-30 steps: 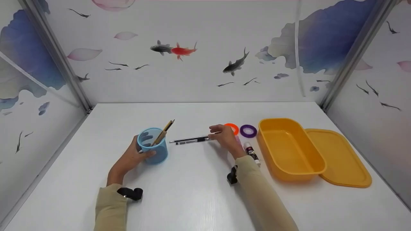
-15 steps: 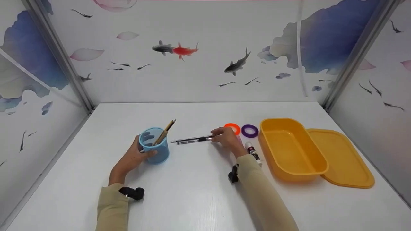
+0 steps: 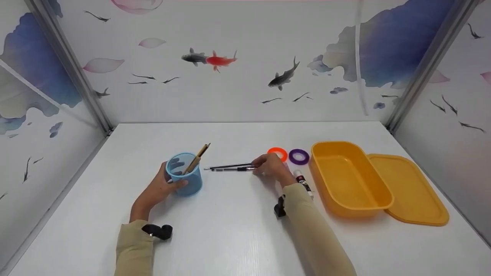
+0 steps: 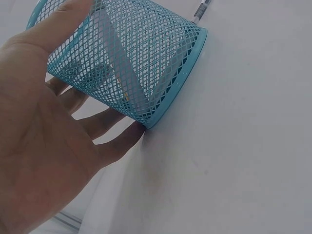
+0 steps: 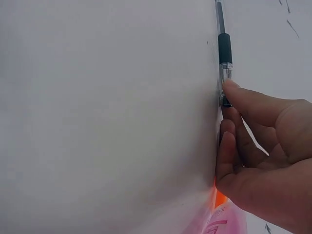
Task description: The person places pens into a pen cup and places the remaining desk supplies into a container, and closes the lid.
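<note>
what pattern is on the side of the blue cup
The blue cup has a mesh of small diamond-shaped holes, clearest in the left wrist view.

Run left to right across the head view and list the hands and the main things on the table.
Left hand → blue mesh cup → black-gripped pen → right hand → purple ring → yellow box → yellow lid.

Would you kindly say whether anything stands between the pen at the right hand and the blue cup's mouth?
The wall of the blue cup faces the pen, and pencils lean on its rim; nothing else visible intervenes.
</note>
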Tool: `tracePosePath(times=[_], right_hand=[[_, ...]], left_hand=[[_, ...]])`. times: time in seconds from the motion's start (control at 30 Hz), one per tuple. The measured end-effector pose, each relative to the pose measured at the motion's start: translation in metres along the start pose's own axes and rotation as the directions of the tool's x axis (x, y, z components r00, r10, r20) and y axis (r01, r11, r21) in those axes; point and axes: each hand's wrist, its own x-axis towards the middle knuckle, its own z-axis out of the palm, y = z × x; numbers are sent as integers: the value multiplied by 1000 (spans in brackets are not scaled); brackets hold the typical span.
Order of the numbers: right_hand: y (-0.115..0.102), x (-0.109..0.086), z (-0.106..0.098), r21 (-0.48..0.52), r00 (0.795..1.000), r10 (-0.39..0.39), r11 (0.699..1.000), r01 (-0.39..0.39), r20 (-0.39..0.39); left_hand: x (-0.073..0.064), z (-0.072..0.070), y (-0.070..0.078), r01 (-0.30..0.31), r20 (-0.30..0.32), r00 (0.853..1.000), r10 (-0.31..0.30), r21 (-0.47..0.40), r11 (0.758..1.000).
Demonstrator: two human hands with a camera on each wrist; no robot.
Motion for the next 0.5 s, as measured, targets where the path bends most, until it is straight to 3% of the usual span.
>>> tracePosePath(times=[0.2, 0.5], right_hand=[[0, 2, 1, -56, 1000, -8, 998, 9, 15], [-1, 4, -1, -79, 998, -43, 996, 47, 51]], left_hand=[[0, 0, -3, -6, -6, 1000, 6, -31, 999], [0, 0, -1, 3, -14, 1000, -3, 9, 1000]])
